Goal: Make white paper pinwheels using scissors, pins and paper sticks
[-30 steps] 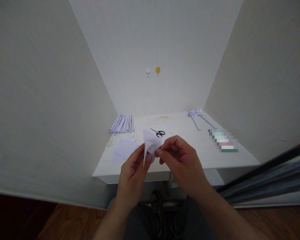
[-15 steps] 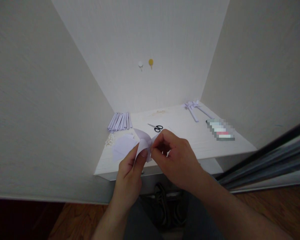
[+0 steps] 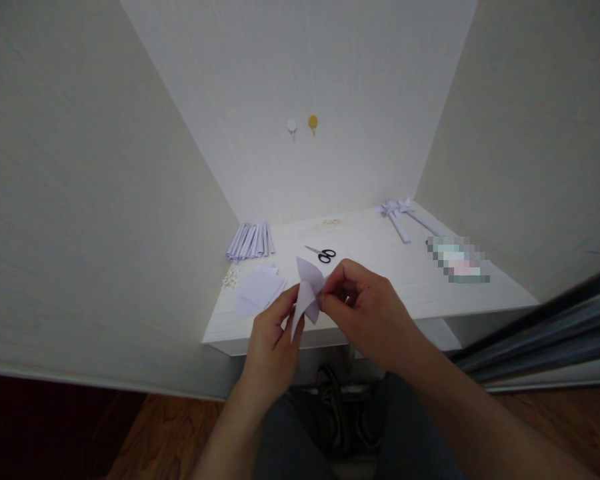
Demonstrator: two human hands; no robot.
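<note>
A white paper pinwheel-like piece (image 3: 307, 293) with curled flaps is held up in front of the shelf's near edge. My left hand (image 3: 275, 337) grips it from the left, thumb and fingers closed on a flap. On its right side, my right hand (image 3: 367, 307) pinches the paper near its middle with thumb and forefinger; whatever lies between those fingertips is hidden. Beyond the hands lie scissors (image 3: 325, 255) with black handles. To the left are loose white paper squares (image 3: 260, 290) and a pile of tiny white bits (image 3: 231, 275).
A row of rolled paper tubes (image 3: 251, 241) lies at the shelf's back left. Paper pinwheels on tube sticks (image 3: 399, 223) rest at the back right, near a blurred-out flat object (image 3: 457, 260). Walls flank the white shelf (image 3: 420, 287). Two hooks (image 3: 313, 122) are on the back wall.
The paper piece has turned in my hands, its flaps now standing more upright. Both hands keep their hold. The whole view has shifted slightly, moving things to the right.
</note>
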